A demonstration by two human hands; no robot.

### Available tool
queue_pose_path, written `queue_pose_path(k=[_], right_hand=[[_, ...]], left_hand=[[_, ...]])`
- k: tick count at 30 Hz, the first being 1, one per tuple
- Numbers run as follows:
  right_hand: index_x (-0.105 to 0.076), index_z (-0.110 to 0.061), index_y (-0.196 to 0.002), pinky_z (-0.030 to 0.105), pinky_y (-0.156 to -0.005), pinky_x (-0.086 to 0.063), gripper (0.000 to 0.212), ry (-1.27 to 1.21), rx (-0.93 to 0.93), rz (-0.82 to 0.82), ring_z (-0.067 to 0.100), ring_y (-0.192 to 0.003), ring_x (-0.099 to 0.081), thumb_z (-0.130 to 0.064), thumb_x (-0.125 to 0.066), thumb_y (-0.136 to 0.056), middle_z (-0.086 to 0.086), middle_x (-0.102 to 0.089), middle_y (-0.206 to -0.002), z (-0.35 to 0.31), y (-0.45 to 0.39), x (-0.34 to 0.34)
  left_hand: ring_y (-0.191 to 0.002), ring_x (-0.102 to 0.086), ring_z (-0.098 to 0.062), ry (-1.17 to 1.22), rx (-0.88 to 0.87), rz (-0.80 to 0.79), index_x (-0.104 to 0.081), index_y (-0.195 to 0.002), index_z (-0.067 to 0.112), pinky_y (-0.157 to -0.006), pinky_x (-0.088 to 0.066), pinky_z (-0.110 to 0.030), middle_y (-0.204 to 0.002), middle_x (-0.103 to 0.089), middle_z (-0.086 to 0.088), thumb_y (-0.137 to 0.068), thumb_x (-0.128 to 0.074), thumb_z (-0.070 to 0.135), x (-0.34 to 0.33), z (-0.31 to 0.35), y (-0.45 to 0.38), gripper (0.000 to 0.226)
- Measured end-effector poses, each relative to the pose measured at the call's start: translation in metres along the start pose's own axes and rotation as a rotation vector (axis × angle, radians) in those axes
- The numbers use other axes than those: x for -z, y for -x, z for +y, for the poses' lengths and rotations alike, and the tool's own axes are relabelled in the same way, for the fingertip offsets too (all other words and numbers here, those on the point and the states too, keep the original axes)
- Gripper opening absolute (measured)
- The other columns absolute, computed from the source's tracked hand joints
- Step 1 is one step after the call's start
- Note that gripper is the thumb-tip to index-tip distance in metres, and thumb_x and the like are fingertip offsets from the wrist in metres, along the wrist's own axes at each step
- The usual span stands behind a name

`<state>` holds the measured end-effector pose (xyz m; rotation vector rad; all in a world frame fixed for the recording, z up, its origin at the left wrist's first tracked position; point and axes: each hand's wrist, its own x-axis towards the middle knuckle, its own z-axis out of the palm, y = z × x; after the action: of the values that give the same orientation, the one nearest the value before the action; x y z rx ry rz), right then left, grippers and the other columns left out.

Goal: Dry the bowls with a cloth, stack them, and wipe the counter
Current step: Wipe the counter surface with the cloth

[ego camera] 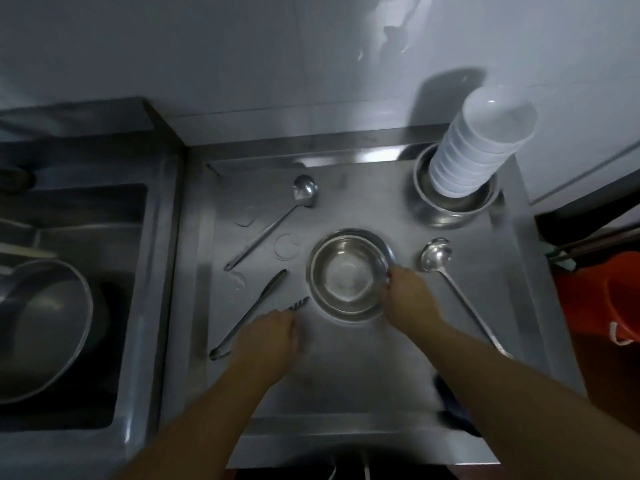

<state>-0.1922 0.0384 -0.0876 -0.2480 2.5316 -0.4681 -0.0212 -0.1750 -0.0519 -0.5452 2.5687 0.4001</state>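
Note:
A steel bowl [348, 271], apparently nested in another, sits mid-counter [346, 375]. My right hand [407, 296] pinches its right rim. My left hand [268, 341] lies over the steel tongs [256, 306] to the bowl's left; whether it grips them I cannot tell. At the back right a tall stack of white bowls [481, 150] stands inside larger steel bowls [450, 202]. A dark blue cloth [453, 407] lies at the counter's front right, partly under my right forearm.
Two steel ladles lie on the counter, one at the back left [277, 223], one to the right [450, 278]. A sink [69, 306] with a large pan is on the left. An orange bucket [606, 299] stands beyond the right edge.

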Motion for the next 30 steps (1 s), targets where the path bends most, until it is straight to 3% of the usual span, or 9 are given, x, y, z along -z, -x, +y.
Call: queue_pose_path(k=[3, 11, 15, 17, 22, 25, 27, 29, 30], right_hand=[[-0.066, -0.009, -0.126, 0.038, -0.094, -0.051, 0.031, -0.161, -0.020, -0.026, 0.037, -0.112, -0.067, -0.026, -0.053, -0.104, 0.016, -0.073, -0.118, -0.070, -0.014, -0.024], [-0.072, 0.002, -0.099, 0.030, -0.081, -0.043, 0.028, -0.362, -0.124, -0.030, 0.040, -0.112, -0.068, -0.023, -0.059, -0.100, 0.023, -0.072, -0.105, -0.224, -0.079, -0.076], [-0.064, 0.004, -0.127, 0.037, -0.101, -0.047, 0.035, -0.445, -0.239, -0.048, 0.039, -0.126, -0.062, -0.020, -0.051, -0.106, 0.023, -0.068, -0.130, -0.261, -0.100, -0.093], [-0.062, -0.004, -0.134, 0.036, -0.100, -0.050, 0.034, -0.414, -0.267, -0.086, 0.035, -0.125, -0.063, -0.016, -0.049, -0.105, 0.018, -0.067, -0.131, -0.273, -0.106, -0.094], [-0.070, -0.020, -0.109, 0.027, -0.082, -0.043, 0.017, -0.164, -0.306, -0.079, 0.027, -0.098, -0.065, -0.014, -0.061, -0.097, 0.001, -0.066, -0.091, -0.292, -0.106, -0.098], [-0.071, -0.017, -0.119, 0.026, -0.090, -0.053, 0.022, -0.163, -0.247, -0.092, 0.026, -0.112, -0.069, -0.019, -0.065, -0.098, 0.004, -0.072, -0.112, -0.290, -0.100, -0.097], [-0.062, -0.012, -0.135, 0.018, -0.073, -0.058, 0.035, -0.585, -0.436, -0.103, 0.029, -0.123, -0.067, -0.020, -0.058, -0.102, 0.012, -0.068, -0.133, -0.293, -0.105, -0.095], [-0.057, -0.017, -0.142, 0.010, -0.041, -0.045, 0.039, -0.585, -0.488, -0.083, 0.030, -0.127, -0.065, -0.018, -0.053, -0.103, 0.012, -0.063, -0.141, -0.290, -0.105, -0.093], [-0.058, -0.015, -0.141, 0.010, -0.042, -0.044, 0.039, -0.494, -0.437, -0.101, 0.030, -0.127, -0.065, -0.020, -0.054, -0.103, 0.012, -0.064, -0.141, -0.287, -0.107, -0.090]], left_hand=[[-0.095, -0.063, -0.024, -0.022, -0.032, 0.057, -0.061, -0.109, 0.020, -0.083, -0.052, -0.039, -0.108, -0.066, -0.003, -0.108, -0.041, 0.032, 0.013, -0.042, -0.001, 0.024], [-0.107, -0.060, -0.024, -0.084, 0.010, 0.096, -0.063, -0.124, 0.021, -0.085, -0.048, -0.037, -0.121, -0.065, -0.002, -0.105, -0.044, 0.031, 0.023, -0.151, -0.009, 0.029], [-0.100, -0.061, -0.023, -0.007, -0.001, 0.122, -0.066, -0.120, 0.018, -0.081, -0.046, -0.036, -0.115, -0.066, -0.002, -0.103, -0.047, 0.026, 0.019, -0.182, -0.010, 0.027], [-0.100, -0.061, -0.022, 0.016, -0.011, 0.123, -0.064, -0.124, 0.020, -0.083, -0.046, -0.035, -0.116, -0.066, -0.001, -0.103, -0.047, 0.026, 0.017, -0.192, -0.011, 0.028], [-0.105, -0.059, -0.019, 0.064, -0.012, 0.110, -0.060, -0.128, 0.021, -0.087, -0.043, -0.031, -0.119, -0.065, 0.002, -0.103, -0.046, 0.024, 0.014, -0.206, -0.013, 0.028], [-0.110, -0.059, -0.020, 0.058, -0.020, 0.094, -0.058, -0.133, 0.021, -0.092, -0.044, -0.031, -0.124, -0.064, 0.001, -0.101, -0.048, 0.022, 0.015, -0.208, -0.014, 0.033], [-0.111, -0.060, -0.021, 0.051, -0.018, 0.090, -0.058, -0.133, 0.021, -0.093, -0.044, -0.032, -0.125, -0.065, 0.001, -0.100, -0.049, 0.021, 0.018, -0.209, -0.016, 0.034], [-0.111, -0.060, -0.021, 0.039, -0.016, 0.087, -0.060, -0.131, 0.021, -0.093, -0.044, -0.033, -0.125, -0.065, 0.001, -0.099, -0.049, 0.022, 0.020, -0.208, -0.019, 0.033], [-0.111, -0.060, -0.021, 0.033, -0.014, 0.085, -0.060, -0.130, 0.021, -0.093, -0.044, -0.033, -0.124, -0.065, 0.001, -0.100, -0.049, 0.022, 0.021, -0.206, -0.020, 0.032]])
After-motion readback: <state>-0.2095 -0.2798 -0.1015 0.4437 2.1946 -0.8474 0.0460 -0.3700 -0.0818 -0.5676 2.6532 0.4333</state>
